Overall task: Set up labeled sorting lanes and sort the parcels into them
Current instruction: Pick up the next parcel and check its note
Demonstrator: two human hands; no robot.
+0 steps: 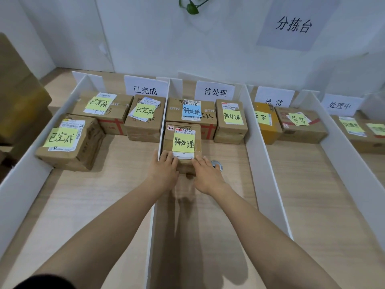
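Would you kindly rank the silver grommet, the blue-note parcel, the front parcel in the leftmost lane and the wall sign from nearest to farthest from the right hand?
1. silver grommet: in the table, touching or just beyond the right hand.
2. blue-note parcel: farther back, same lane.
3. front parcel: leftmost lane.
4. wall sign: high on the wall, right.

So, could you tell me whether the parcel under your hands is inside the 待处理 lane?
Inside: the parcel lies between the two white dividers, in front of the 待处理 sign.
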